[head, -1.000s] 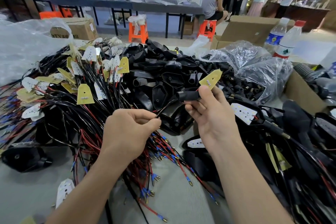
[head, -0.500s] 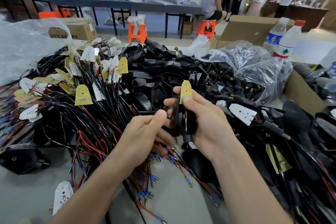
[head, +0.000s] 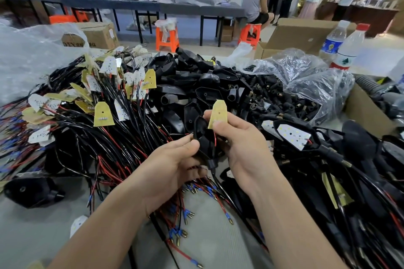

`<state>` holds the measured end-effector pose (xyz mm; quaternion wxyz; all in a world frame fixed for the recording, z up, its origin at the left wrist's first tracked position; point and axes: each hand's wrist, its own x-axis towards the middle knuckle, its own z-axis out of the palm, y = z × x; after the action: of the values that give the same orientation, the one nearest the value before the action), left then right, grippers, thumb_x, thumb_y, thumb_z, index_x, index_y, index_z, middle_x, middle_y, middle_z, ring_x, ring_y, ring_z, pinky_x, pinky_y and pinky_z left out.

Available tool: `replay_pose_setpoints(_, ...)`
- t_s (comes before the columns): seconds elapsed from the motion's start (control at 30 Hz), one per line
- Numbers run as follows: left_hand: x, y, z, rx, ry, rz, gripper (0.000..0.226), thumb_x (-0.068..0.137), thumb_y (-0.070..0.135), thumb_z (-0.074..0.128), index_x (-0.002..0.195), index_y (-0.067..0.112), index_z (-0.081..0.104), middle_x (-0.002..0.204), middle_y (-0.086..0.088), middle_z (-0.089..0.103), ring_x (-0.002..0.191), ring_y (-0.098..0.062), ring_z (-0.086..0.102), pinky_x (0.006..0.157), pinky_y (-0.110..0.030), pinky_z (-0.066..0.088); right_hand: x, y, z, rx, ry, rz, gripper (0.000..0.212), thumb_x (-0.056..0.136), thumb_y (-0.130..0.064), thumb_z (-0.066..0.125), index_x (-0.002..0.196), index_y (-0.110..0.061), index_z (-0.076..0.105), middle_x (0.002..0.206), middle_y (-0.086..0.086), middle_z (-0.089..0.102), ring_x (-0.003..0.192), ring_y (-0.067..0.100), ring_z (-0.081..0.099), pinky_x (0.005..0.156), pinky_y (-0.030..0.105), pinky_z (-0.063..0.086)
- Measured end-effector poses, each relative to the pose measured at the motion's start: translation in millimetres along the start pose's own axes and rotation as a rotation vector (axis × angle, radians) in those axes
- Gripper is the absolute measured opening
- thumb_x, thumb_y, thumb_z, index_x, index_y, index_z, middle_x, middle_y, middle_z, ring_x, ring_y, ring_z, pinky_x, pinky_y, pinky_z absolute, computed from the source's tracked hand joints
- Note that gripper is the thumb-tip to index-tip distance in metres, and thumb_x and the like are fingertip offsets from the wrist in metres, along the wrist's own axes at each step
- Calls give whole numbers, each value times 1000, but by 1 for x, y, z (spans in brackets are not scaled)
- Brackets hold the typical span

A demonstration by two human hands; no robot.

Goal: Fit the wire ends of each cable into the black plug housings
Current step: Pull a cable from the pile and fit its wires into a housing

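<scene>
Both hands meet at the middle of the table over one black plug housing [head: 202, 137]. My right hand [head: 242, 148] pinches a small yellow circuit board [head: 218, 113] between thumb and forefinger, just above the housing's open side. A red wire runs from the board down into the housing. My left hand [head: 172, 164] grips the housing's lower left edge, thumb on top. The cable [head: 213, 168] leaves the bottom of the housing between my palms. A large tangle of black and red cables with yellow boards [head: 102, 113] lies to the left.
A heap of black housings [head: 196, 85] sits behind my hands. Finished units with white LED boards [head: 293, 135] lie at the right. A plastic bag of small black parts [head: 306, 94], a cardboard box [head: 363, 111] and two bottles [head: 347, 50] stand at the far right. People stand in the background.
My hands came together from apart. The right hand turned the housing upright and brought the yellow board to its top; the left hand let go of the wire and took the housing's edge.
</scene>
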<state>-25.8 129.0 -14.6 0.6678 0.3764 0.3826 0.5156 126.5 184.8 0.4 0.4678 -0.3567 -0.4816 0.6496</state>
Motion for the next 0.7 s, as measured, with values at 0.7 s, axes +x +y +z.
replay_pose_setpoints(0.7, 7, -9, -2, 493, 291, 478, 43, 88, 7, 74, 126, 27, 67, 114, 3, 77, 110, -13, 71, 96, -31, 55, -12, 12, 21, -840, 386, -581, 9, 81, -19, 75, 82, -27, 79, 68, -9, 71, 68, 12, 67, 67, 37, 55)
